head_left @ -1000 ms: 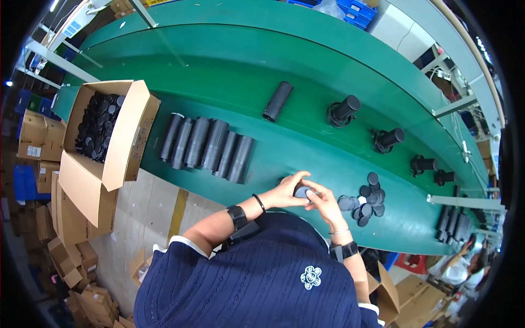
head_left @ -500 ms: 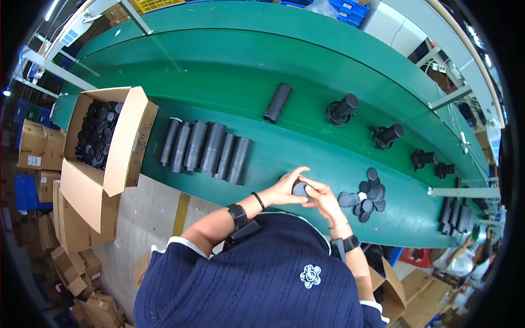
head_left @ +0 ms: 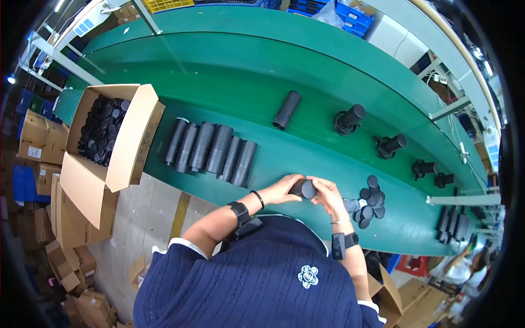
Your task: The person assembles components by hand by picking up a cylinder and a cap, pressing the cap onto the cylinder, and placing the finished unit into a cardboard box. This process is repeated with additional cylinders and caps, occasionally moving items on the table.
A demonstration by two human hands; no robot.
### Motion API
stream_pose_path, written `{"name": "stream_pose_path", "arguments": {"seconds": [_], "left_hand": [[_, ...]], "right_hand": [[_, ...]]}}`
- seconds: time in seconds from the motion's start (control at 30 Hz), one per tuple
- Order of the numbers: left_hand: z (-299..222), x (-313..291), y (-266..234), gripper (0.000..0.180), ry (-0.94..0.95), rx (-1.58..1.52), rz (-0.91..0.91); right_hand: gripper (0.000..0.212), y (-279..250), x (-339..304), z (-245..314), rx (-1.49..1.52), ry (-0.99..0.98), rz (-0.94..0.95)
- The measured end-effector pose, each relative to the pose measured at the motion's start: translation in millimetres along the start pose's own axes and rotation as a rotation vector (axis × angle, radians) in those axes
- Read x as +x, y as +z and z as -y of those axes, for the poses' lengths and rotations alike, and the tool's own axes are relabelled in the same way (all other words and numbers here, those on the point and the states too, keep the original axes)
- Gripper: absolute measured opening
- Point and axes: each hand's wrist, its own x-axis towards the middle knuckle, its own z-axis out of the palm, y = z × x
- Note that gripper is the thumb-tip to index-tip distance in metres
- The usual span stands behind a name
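Observation:
My left hand (head_left: 282, 191) is wrapped round a short-looking black cylinder (head_left: 296, 188), whose far length is foreshortened or hidden by my fingers. A dark grey round cap (head_left: 309, 189) sits at the end that faces right. On that cap's rim my right hand (head_left: 326, 197) has its fingertips closed. To the right of my hands lies a loose pile of round black caps (head_left: 374, 201). Left of them, several ribbed black cylinders (head_left: 219, 147) lie side by side on the green bench (head_left: 219, 191).
An open cardboard box (head_left: 131, 136) full of black discs stands at the bench's left end. Farther back lie a single black cylinder (head_left: 287, 110) and several black flanged fittings (head_left: 350, 119) on a green belt. More black cylinders (head_left: 455, 223) lie at far right.
The cylinder has turned so its capped end faces right, and more of its side shows. My right hand has shifted slightly right, its fingers now at the cap's rim.

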Motion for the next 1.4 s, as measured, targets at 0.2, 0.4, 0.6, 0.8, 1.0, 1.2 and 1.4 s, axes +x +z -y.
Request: {"name": "stream_pose_path", "arguments": {"seconds": [0.2,0.4,0.6,0.8,1.0,1.2,1.4], "left_hand": [[8,10,-3,0.077,-0.035,-0.198,-0.009],[-25,43,-102,0.077,-0.341,-0.552,-0.520],[79,100,-202,0.105,-0.515,-0.136,-0.743],[125,122,-227,0.106,-0.714,0.541,-0.666],[93,114,-211,0.075,-0.525,0.876,-0.668],[41,47,-176,0.041,-0.495,1.079,0.175],[38,28,-163,0.033,-0.291,0.703,0.287]], "right_hand": [[0.035,12,13,-4,-0.065,-0.144,-0.133],[0.046,-2,-5,9,0.300,-0.248,-0.112],[0.029,-30,-23,-44,0.467,-0.120,-0.309],[0.019,-36,-40,-70,0.412,-0.032,-0.433],[0.017,-59,-54,-94,0.159,0.048,-0.549],[0.025,-114,-64,-125,-0.617,-0.072,-0.720],[0.060,-107,-63,-95,-1.124,-0.068,-0.866]]}}
